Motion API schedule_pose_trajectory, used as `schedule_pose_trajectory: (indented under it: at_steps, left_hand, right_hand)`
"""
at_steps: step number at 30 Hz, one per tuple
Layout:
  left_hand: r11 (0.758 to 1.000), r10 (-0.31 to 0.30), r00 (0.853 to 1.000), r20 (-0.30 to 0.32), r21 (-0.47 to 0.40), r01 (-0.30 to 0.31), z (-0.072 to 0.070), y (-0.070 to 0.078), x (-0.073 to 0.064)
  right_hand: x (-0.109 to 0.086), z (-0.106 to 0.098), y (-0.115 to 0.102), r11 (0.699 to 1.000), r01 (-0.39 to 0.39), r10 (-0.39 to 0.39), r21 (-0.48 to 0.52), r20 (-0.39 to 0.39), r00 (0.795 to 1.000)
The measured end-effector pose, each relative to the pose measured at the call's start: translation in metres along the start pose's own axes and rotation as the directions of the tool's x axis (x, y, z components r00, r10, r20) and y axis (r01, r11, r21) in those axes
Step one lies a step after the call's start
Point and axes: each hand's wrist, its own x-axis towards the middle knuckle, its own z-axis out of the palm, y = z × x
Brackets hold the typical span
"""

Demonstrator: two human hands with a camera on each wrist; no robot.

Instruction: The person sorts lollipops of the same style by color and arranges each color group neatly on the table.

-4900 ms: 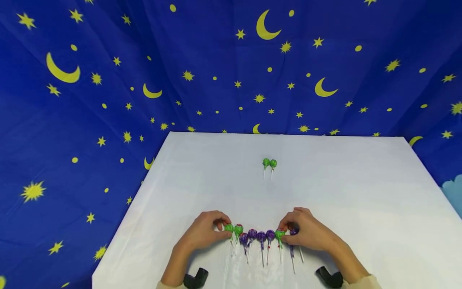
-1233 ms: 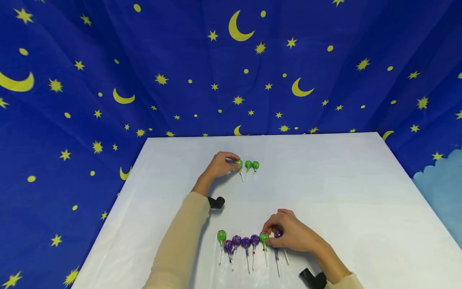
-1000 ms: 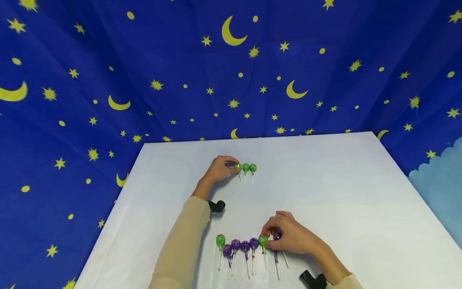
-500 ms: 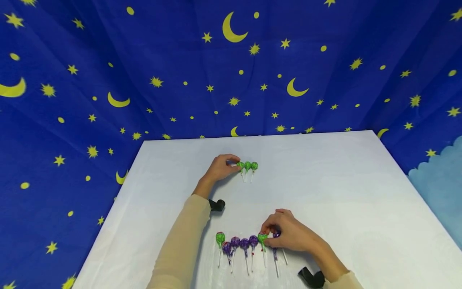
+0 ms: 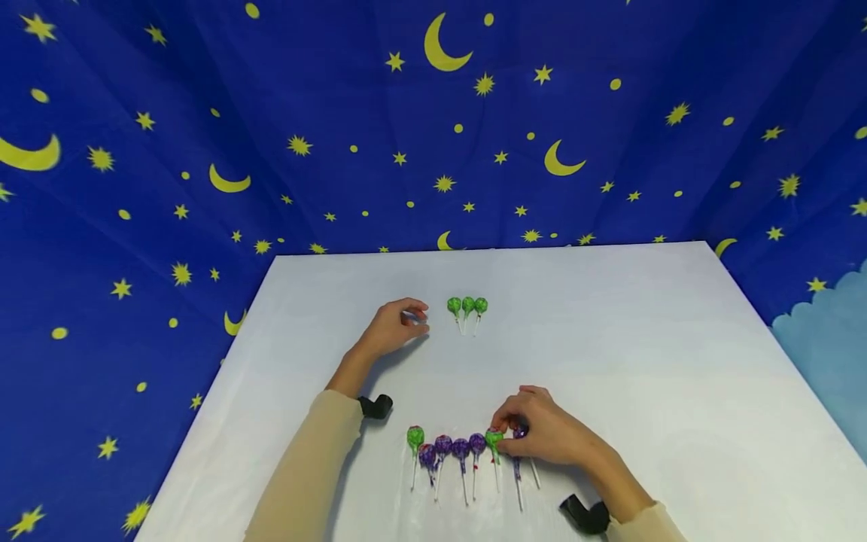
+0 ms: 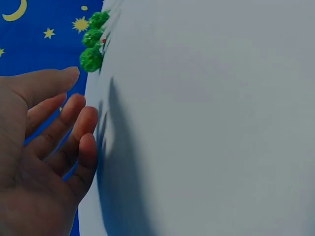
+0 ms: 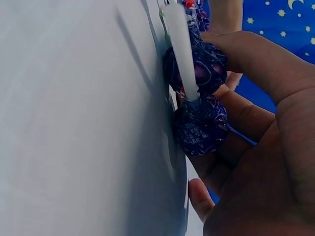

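My left hand (image 5: 391, 328) is lifted beside the far group of lollipops, its fingers loosely bent and holding nothing. To its right lie three green lollipops (image 5: 468, 305) side by side, sticks towards me; the left wrist view shows their green wrapped heads (image 6: 91, 59) past my thumb. My right hand (image 5: 547, 430) pinches the head of a green lollipop (image 5: 494, 436) in the near row between thumb and fingers. Under that hand are two purple lollipops (image 7: 201, 127), partly covered in the head view. Left of it several purple lollipops (image 5: 460, 449) and one green lollipop (image 5: 415, 436) complete the row.
The white table (image 5: 609, 324) reaches back to a blue curtain (image 5: 379, 113) with yellow moons and stars. A black wrist camera mount (image 5: 376, 407) sits at my left wrist, and another black mount (image 5: 585, 515) at my right.
My left hand carried a green lollipop from the near row's left end to the far pair, let go of it, and has drawn back left. My right hand stays at its green lollipop.
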Motion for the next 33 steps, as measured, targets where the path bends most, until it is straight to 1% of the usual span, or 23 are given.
schedule_pose_trajectory:
  at_steps: [3,4,9,10,11,17,19,23,25,27,31,33]
  left_hand:
    - [0.999,0.032,0.999,0.015,-0.022,-0.032,-0.003,0.000,-0.012]
    - [0.999,0.043,0.999,0.020,-0.034,-0.042,-0.005,0.006,-0.016]
    - [0.995,0.075,0.997,0.015,-0.061,-0.074,-0.006,0.007,-0.021]
    - [0.995,0.075,0.997,0.014,-0.064,-0.074,-0.006,0.008,-0.021]
    - [0.995,0.076,0.997,0.006,-0.063,-0.076,-0.005,0.003,-0.019]
    - [0.996,0.072,0.997,0.015,-0.054,-0.071,-0.009,0.004,-0.029]
    - [0.996,0.067,0.997,0.025,-0.058,-0.066,-0.010,0.008,-0.035]
    - [0.996,0.056,0.997,0.053,-0.069,-0.052,-0.013,0.021,-0.049]
    - [0.996,0.057,0.996,0.063,-0.074,-0.052,-0.012,0.023,-0.055]
    - [0.996,0.060,0.996,0.066,-0.067,-0.055,-0.011,0.019,-0.057]
    - [0.998,0.060,0.997,0.054,-0.031,-0.058,-0.007,0.002,-0.061]
    - [0.998,0.057,0.997,0.048,-0.012,-0.056,-0.006,-0.004,-0.064]
  right_hand:
    - [-0.001,0.000,0.001,1.000,0.006,-0.006,-0.003,0.000,1.000]
    - [-0.001,-0.001,0.001,1.000,0.010,-0.010,-0.003,-0.004,1.000]
    - [-0.003,-0.003,0.003,1.000,0.024,-0.024,0.000,-0.025,0.999]
    - [-0.003,-0.004,0.003,1.000,0.024,-0.024,0.002,-0.025,0.999]
    - [-0.003,-0.004,0.003,1.000,0.024,-0.024,0.004,-0.024,0.999]
    - [-0.001,-0.006,0.002,0.999,0.040,-0.040,0.009,-0.040,0.998]
    - [-0.001,-0.005,0.002,0.999,0.045,-0.045,0.009,-0.043,0.998]
    - [-0.001,-0.004,0.003,0.999,0.046,-0.045,0.006,-0.046,0.998]
    - [0.000,-0.003,0.004,0.999,0.046,-0.046,0.006,-0.046,0.998]
    - [-0.001,-0.002,0.003,0.999,0.047,-0.046,0.011,-0.046,0.998]
    - [0.000,-0.002,0.002,0.999,0.049,-0.048,0.021,-0.039,0.998]
    - [0.000,-0.001,0.001,0.998,0.052,-0.051,0.026,-0.034,0.998]
